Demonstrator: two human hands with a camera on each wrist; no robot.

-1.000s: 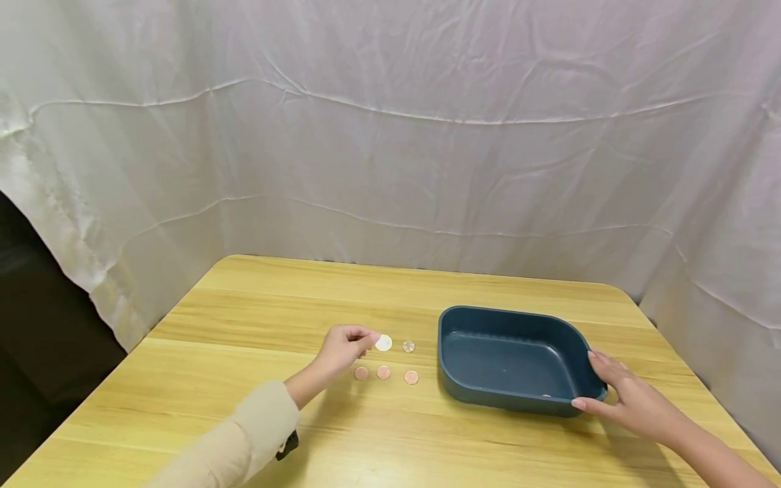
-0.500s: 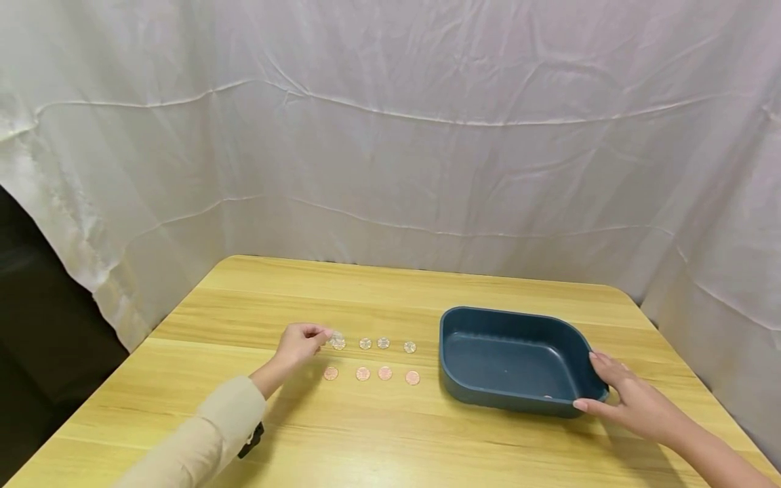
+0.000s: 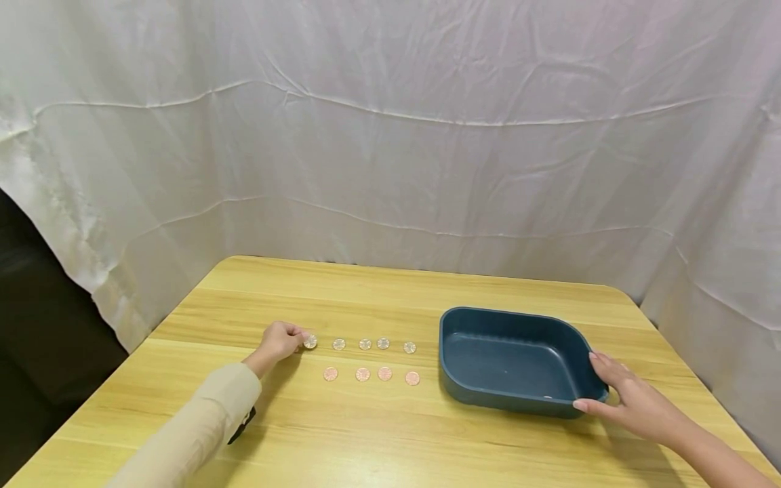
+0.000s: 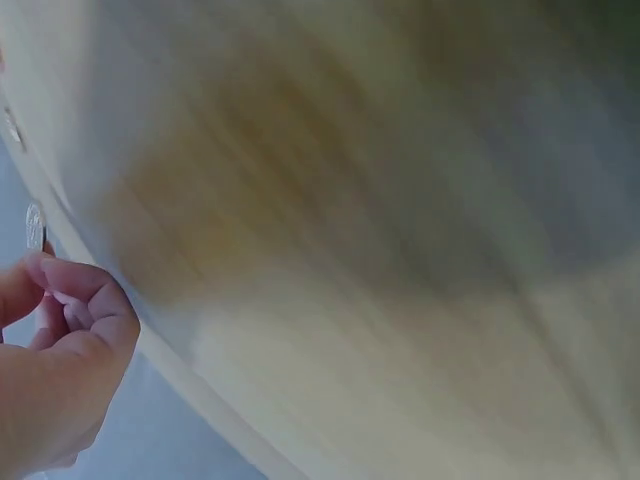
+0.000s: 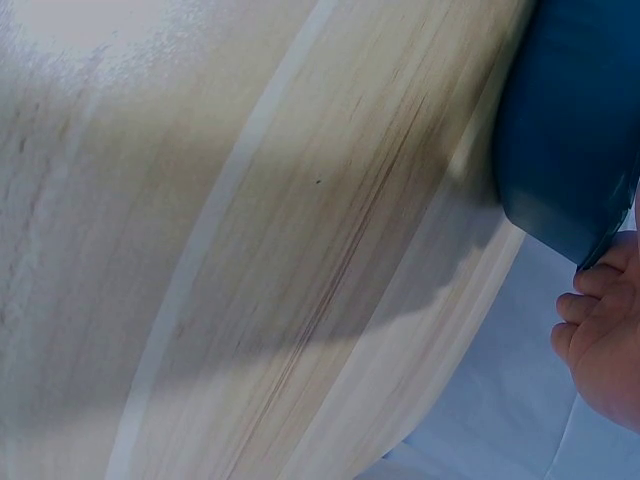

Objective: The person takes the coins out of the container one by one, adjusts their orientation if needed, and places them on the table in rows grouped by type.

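A silver coin (image 3: 310, 341) is pinched between the thumb and finger of my left hand (image 3: 279, 341), at the left end of a row of silver coins. In the left wrist view the coin (image 4: 36, 227) stands out beyond the fingertips. Right of it on the table lie several silver coins, among them one silver coin (image 3: 339, 344). Nearer me runs a row of copper coins, the leftmost copper coin (image 3: 331, 373) closest to my left hand. My right hand (image 3: 634, 401) grips the right front corner of a dark blue plastic tub (image 3: 506, 392), thumb on the front rim.
The wooden table (image 3: 366, 440) has its far edge against a hanging white cloth (image 3: 390, 169). A small sliver of something pale (image 3: 548, 397) shows inside the tub near its front wall.
My left hand has moved left along the silver row, carrying the pinched coin past the others, and coins it covered now show. My right hand and the tub have stayed in place.
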